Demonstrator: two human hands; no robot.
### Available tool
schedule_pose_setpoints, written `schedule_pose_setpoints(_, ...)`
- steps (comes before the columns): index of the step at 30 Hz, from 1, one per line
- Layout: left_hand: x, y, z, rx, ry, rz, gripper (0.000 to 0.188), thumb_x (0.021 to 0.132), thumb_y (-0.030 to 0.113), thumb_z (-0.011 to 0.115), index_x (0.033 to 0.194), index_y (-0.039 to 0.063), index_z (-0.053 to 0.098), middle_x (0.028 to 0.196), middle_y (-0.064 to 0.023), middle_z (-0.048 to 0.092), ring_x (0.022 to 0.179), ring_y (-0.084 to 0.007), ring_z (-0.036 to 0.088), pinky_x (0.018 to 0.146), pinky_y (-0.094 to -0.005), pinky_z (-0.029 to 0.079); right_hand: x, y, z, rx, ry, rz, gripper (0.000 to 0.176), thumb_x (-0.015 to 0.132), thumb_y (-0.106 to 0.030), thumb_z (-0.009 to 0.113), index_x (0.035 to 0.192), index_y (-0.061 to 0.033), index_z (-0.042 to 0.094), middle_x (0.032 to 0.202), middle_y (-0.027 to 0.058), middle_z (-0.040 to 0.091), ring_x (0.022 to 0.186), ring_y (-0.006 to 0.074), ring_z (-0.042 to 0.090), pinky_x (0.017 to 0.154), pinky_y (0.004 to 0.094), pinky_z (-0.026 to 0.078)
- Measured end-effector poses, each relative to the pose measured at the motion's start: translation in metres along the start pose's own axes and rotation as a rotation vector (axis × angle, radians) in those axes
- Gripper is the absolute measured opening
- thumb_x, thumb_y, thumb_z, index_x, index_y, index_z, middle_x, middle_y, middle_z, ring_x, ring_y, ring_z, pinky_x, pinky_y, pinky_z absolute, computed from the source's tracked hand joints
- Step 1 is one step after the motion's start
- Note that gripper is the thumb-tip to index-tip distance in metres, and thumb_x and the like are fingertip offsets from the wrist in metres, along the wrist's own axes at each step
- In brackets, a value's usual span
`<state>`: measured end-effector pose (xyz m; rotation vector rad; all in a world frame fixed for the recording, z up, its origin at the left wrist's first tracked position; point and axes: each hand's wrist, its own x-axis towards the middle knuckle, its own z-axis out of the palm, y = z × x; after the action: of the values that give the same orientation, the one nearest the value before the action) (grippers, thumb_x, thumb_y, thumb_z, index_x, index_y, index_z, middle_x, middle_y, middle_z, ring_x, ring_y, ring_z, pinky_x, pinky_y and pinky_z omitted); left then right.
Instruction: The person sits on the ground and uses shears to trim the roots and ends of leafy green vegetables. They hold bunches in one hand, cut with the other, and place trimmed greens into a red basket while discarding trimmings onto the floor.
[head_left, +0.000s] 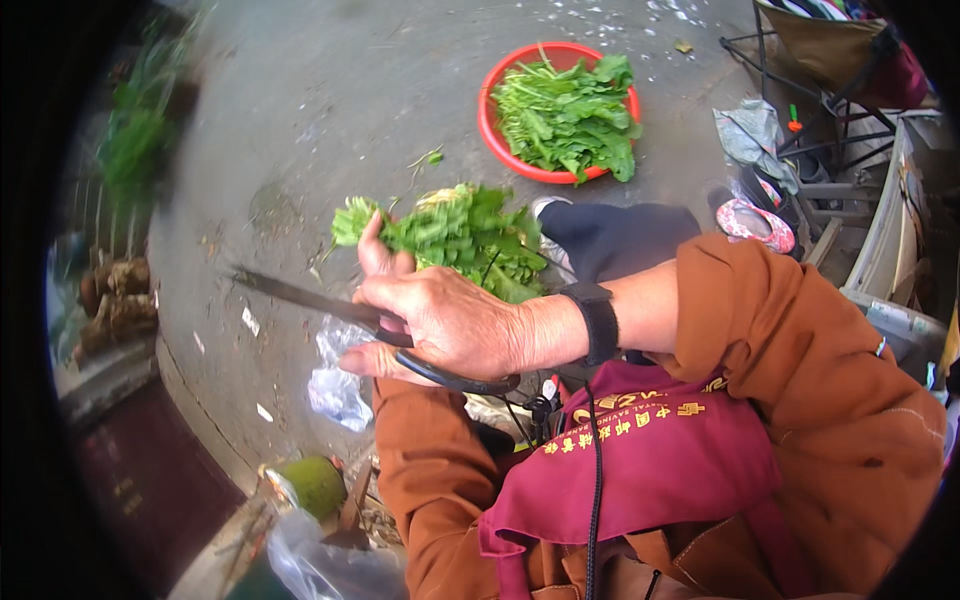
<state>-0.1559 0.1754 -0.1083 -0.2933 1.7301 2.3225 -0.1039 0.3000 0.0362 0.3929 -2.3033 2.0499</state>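
Observation:
My right hand (457, 322) reaches across from the right and grips a pair of scissors (315, 298). The dark blades point left and look closed together; one black handle loop hangs below the thumb. Just behind it, my left hand (379, 255) is mostly hidden, with digits showing against the stems of a bunch of leafy greens (472, 232), which it appears to hold. The bunch lies sideways, cut stems at left and leaves at right. More leafy greens (562, 112) fill a red plastic basket (489, 139) on the ground ahead.
Plastic wrapping (337, 382) and paper scraps lie on the concrete at left. A folding chair (825, 52), a printed shoe (754, 225) and a crumpled bag (750, 135) are at right. A green container (311, 486) and clear plastic bag (322, 559) sit at lower left.

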Motion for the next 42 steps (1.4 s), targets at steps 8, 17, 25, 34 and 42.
schedule_pose_setpoints(8, 0.186, -0.120, 0.166, -0.490, -0.011, -0.625, 0.032, 0.082, 0.028, 0.069, 0.099, 0.003, 0.059, 0.100, -0.0113, 0.061, 0.095, -0.0263, 0.056, 0.090, -0.0407, 0.043, 0.028, 0.005, -0.082, 0.095, 0.420, 0.104, 0.042, 0.084, -0.037, 0.065, 0.077, 0.0009, 0.048, 0.051, 0.0066, 0.044, 0.048, 0.0206, 0.049, 0.070, 0.0379, 0.043)
schedule_pose_setpoints(17, 0.201, -0.216, 0.170, 0.153, -0.016, -0.501, 0.060, 0.086, 0.030, 0.059, 0.134, 0.001, 0.040, 0.127, -0.0165, 0.050, 0.123, -0.0324, 0.040, 0.100, -0.0424, 0.034, 0.029, 0.018, -0.102, 0.080, 0.313, 0.158, 0.043, 0.080, -0.034, 0.068, 0.092, 0.0031, 0.049, 0.069, 0.0127, 0.050, 0.059, 0.0280, 0.054, 0.054, 0.0355, 0.043)
schedule_pose_setpoints(25, 0.147, -0.271, 0.201, 0.727, -0.181, -0.142, 0.076, 0.083, 0.027, 0.062, 0.140, -0.005, 0.023, 0.141, -0.0275, 0.028, 0.132, -0.0358, 0.028, 0.110, -0.0375, 0.021, 0.029, 0.023, -0.112, 0.096, 0.351, 0.192, 0.045, 0.081, -0.032, 0.068, 0.099, 0.0041, 0.048, 0.072, 0.0134, 0.051, 0.058, 0.0286, 0.054, 0.053, 0.0361, 0.043)
schedule_pose_setpoints(34, 0.190, -0.264, 0.217, 0.722, -0.494, -0.087, 0.066, 0.081, 0.014, 0.060, 0.138, -0.001, 0.031, 0.130, -0.0247, 0.047, 0.121, -0.0315, 0.047, 0.101, -0.0339, 0.036, 0.035, 0.025, -0.108, 0.084, 0.324, 0.177, 0.045, 0.082, -0.032, 0.066, 0.098, 0.0054, 0.047, 0.074, 0.0147, 0.052, 0.058, 0.0304, 0.055, 0.051, 0.0360, 0.043)
schedule_pose_setpoints(42, 0.117, -0.207, 0.096, 0.626, -0.303, -0.050, 0.044, 0.083, 0.008, 0.060, 0.125, -0.001, 0.051, 0.120, -0.0184, 0.057, 0.105, -0.0233, 0.057, 0.090, -0.0321, 0.045, 0.034, 0.012, -0.092, 0.032, 0.250, 0.186, 0.040, 0.084, -0.032, 0.060, 0.081, 0.0044, 0.044, 0.067, 0.0202, 0.053, 0.062, 0.0370, 0.057, 0.056, 0.0440, 0.045)
